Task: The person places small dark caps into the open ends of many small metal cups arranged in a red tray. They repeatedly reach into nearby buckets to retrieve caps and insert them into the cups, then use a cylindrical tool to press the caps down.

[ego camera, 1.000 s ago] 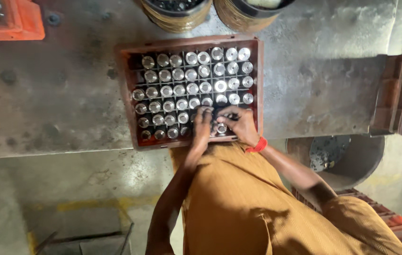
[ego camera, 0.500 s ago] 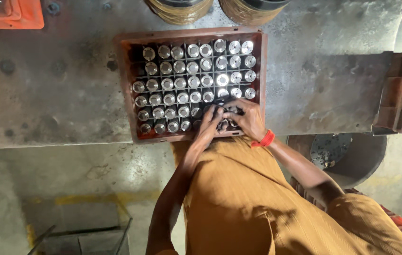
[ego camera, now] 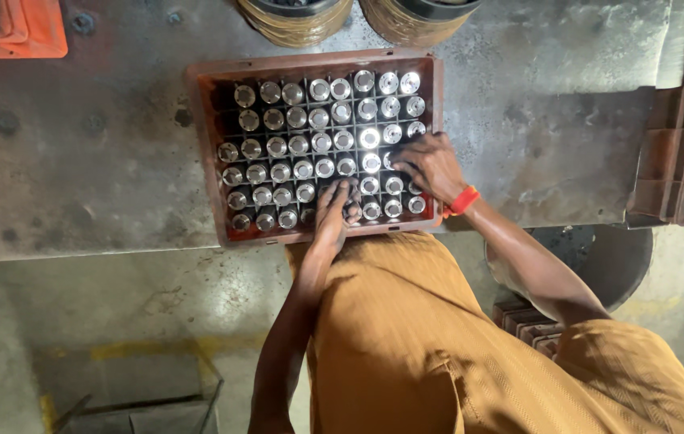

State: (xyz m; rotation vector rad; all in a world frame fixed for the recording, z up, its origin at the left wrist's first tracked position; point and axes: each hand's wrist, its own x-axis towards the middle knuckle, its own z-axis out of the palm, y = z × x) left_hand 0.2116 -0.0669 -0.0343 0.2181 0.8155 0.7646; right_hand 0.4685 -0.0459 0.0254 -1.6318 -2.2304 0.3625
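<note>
A red crate (ego camera: 205,145) of shiny metal cylinders (ego camera: 301,137) sits on a grey metal table (ego camera: 76,161). The left hand (ego camera: 334,213) lies at the crate's near edge, fingers curled around a dark cylinder (ego camera: 352,211). The right hand (ego camera: 432,165) rests on the rows near the crate's right side, fingers bent on the caps; whether it grips one I cannot tell.
</note>
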